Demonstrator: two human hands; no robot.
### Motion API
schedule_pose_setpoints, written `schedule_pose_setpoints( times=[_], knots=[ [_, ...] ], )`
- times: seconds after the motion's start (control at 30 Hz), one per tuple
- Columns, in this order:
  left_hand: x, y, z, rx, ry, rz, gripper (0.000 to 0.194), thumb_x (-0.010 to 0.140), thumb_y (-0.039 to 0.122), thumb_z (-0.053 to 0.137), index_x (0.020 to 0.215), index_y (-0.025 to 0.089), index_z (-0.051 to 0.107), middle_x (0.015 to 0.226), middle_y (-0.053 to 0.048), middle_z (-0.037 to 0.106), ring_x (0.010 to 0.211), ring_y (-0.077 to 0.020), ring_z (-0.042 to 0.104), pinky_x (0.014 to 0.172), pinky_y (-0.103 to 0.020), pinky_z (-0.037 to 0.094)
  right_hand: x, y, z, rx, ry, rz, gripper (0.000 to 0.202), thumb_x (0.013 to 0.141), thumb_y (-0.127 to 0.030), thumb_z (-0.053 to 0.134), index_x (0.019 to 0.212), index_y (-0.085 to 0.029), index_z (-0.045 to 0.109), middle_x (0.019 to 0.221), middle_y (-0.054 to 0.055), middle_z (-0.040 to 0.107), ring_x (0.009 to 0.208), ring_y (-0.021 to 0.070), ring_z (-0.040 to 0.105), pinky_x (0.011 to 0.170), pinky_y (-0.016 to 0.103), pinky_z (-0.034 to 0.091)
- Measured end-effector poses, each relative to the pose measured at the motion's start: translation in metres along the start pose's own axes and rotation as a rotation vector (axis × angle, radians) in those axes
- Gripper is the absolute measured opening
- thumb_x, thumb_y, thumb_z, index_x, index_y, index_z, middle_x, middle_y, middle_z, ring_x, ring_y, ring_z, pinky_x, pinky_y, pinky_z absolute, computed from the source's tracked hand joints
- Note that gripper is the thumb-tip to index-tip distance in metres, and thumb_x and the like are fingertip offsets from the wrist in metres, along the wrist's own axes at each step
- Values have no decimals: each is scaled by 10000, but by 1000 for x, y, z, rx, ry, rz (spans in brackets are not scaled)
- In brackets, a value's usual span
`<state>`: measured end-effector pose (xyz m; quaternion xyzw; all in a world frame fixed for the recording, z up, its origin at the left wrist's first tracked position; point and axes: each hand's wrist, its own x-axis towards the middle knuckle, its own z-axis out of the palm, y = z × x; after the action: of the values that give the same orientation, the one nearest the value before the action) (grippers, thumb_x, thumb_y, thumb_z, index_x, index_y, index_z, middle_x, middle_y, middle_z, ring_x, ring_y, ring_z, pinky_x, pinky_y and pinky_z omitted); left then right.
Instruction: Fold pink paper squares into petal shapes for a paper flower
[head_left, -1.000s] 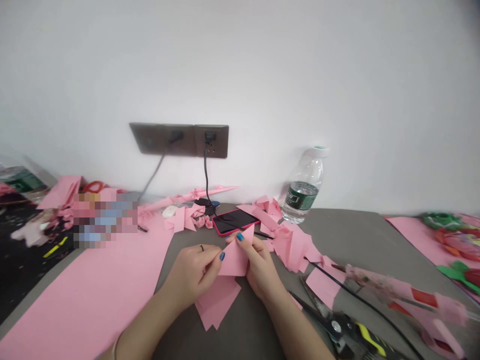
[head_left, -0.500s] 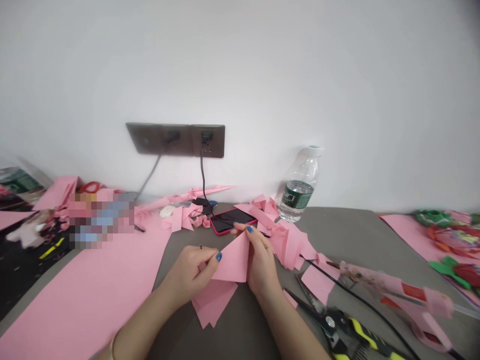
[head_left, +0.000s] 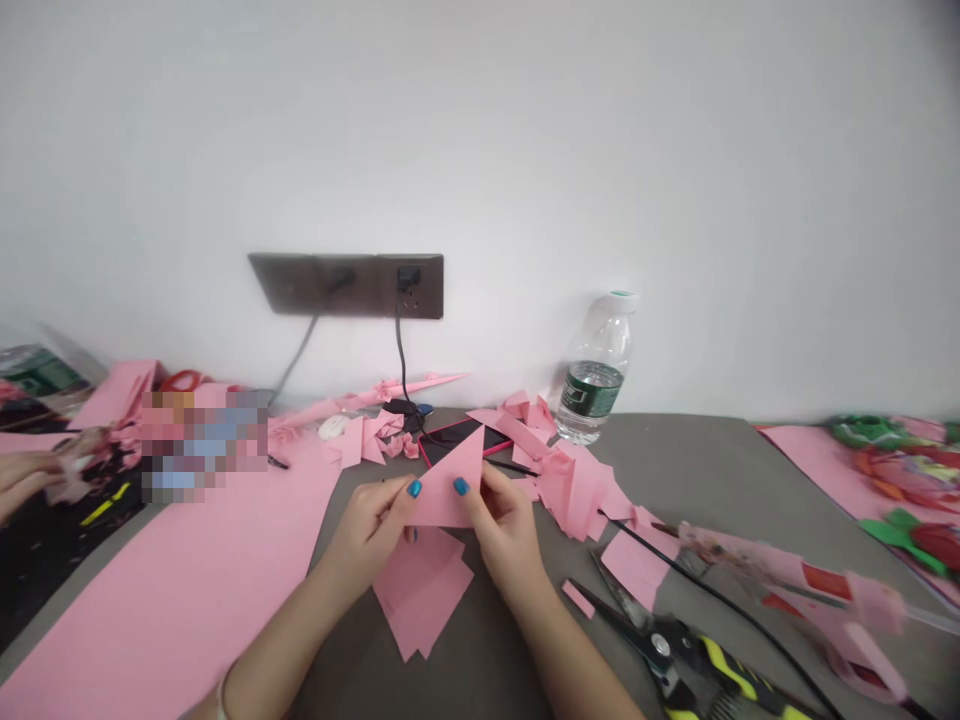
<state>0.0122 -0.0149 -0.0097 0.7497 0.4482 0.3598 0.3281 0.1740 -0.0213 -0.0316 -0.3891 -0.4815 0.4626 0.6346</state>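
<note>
A folded pink paper triangle (head_left: 448, 482) is held up over the grey table, its point upward. My left hand (head_left: 375, 522) pinches its left corner between thumb and fingers. On its right side, my right hand (head_left: 504, 520) grips the paper, with the blue-nailed thumb on the front face. Loose pink paper pieces (head_left: 421, 600) lie overlapped on the table just below. Behind the triangle is a phone (head_left: 495, 438) in a red-pink case, partly hidden by it.
Pliers (head_left: 660, 645) and a pink glue gun (head_left: 795, 580) with its black cable lie at the right. A water bottle (head_left: 591, 385) stands near the wall. Pink scraps (head_left: 577, 485) lie right of the phone, and a large pink sheet (head_left: 217, 560) at left. Another person's hand (head_left: 26, 480) is at far left.
The paper has been raised and turned so its point stands up between my hands. My right thumb has moved down onto its face. Another person's hand has appeared at far left.
</note>
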Motion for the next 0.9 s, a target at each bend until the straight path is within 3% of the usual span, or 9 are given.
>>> schedule_pose_setpoints(
  times=[0.2,0.43,0.63,0.9],
  knots=[
    [2,-5,1,-36,15,-39,325,931,397,470,718,168,559,639,13,525,588,-130,470,529,-226,330,2,1,-1,-43,-43,24,267,823,-444,649,791,-190,723,737,38,682,678,199,572,621,301,458],
    [2,-6,1,-209,49,-105,209,910,359,542,873,169,619,773,-3,611,699,-136,562,604,-203,425,0,3,2,35,-180,41,178,820,-326,676,955,-213,702,906,48,716,832,218,632,749,314,492],
    [2,-5,2,-339,-3,-137,182,911,341,558,930,169,614,844,-27,653,772,-155,601,664,-225,459,1,1,1,28,-93,109,233,793,-407,685,715,-193,636,637,-7,575,561,134,490,521,248,413],
    [2,-7,3,-308,-9,-165,170,892,324,570,907,159,605,824,-26,630,764,-162,593,655,-228,459,1,-1,2,-3,-101,214,396,769,-564,651,671,-185,591,596,-9,500,509,124,441,447,242,402]
  ],
)
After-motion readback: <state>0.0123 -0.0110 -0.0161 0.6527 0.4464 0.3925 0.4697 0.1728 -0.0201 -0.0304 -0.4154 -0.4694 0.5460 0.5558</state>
